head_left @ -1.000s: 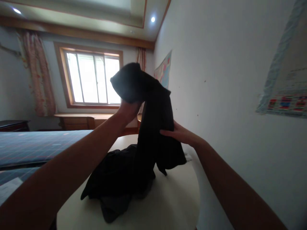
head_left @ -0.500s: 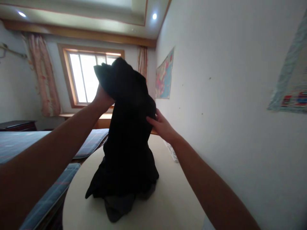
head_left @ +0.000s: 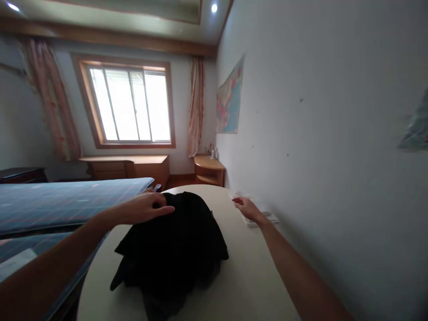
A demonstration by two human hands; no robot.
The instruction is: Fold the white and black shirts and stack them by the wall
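Your crumpled black fabric garment (head_left: 177,245) sits on the round-edged cream table (head_left: 242,272); left hand (head_left: 145,208)'s nearer, touching the garment's far-left edge, can't tell if pinching; right hand (head_left: 247,209)'s loosely open, off right of it.

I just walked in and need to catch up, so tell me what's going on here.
The person's left hand is at the far left edge of a black cloth, its thumb over the fabric; whether it grips is hard to tell. The cloth lies in a loose heap on a pale table. The right hand is off the cloth, near some white things beside the wall.
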